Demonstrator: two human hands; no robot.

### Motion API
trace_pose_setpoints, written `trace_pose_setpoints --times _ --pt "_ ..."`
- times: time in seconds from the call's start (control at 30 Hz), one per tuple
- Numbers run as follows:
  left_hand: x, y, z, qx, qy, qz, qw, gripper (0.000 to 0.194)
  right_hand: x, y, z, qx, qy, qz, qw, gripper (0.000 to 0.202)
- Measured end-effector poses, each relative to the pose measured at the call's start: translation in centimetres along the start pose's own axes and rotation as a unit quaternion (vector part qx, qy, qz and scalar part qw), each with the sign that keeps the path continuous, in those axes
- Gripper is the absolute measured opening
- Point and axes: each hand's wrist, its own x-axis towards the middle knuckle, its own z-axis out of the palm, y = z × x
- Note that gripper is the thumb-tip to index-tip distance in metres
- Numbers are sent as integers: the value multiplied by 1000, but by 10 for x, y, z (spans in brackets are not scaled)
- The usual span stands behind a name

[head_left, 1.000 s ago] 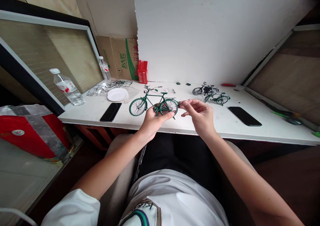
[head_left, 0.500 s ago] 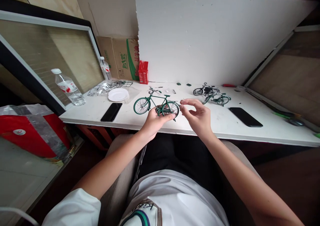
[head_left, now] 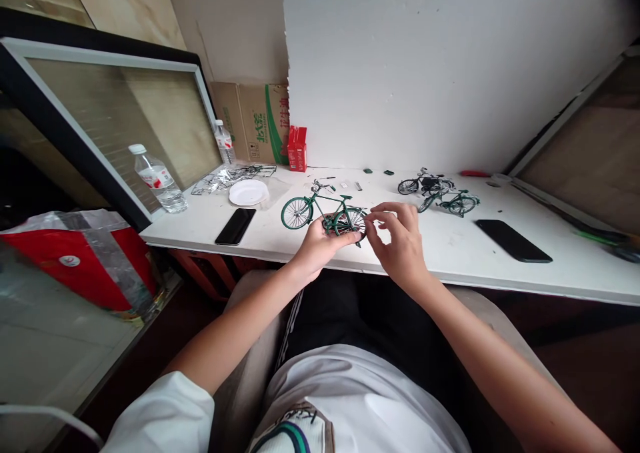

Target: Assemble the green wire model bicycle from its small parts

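Observation:
A green model bicycle (head_left: 327, 214) is held upright over the table's front edge, its handlebar toward the left. My left hand (head_left: 323, 245) grips it from below around the rear wheel, thumb across the wheel's lower part. My right hand (head_left: 399, 243) is at the back of the rear wheel, with thumb and index finger pinched together; whatever is between the fingertips is too small to name. Farther right on the table stand a second green model bicycle (head_left: 453, 203) and, behind it, a black one (head_left: 423, 182).
The white table (head_left: 270, 236) bears a black phone (head_left: 236, 226) and a white plate (head_left: 249, 192) at left, bottles (head_left: 163, 183), black part frames (head_left: 257, 171) and a red box (head_left: 297, 149) behind. Another phone (head_left: 513, 241) lies at right, near a red object (head_left: 474, 173).
My right hand has moved in against the bicycle's rear wheel, its fingertips now lower. The whole view has shifted slightly, so the scene appears farther right.

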Motion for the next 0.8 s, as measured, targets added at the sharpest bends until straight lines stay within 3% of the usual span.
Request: trace_pose_setpoints --times 0.4,0.8 --pt "4 6 -5 -17 -32 -23 999 43 -2 -2 3 64 -73 12 995 15" --pt "9 -5 -12 -17 -38 -16 999 37 -3 6 7 99 -81 23 992 11"
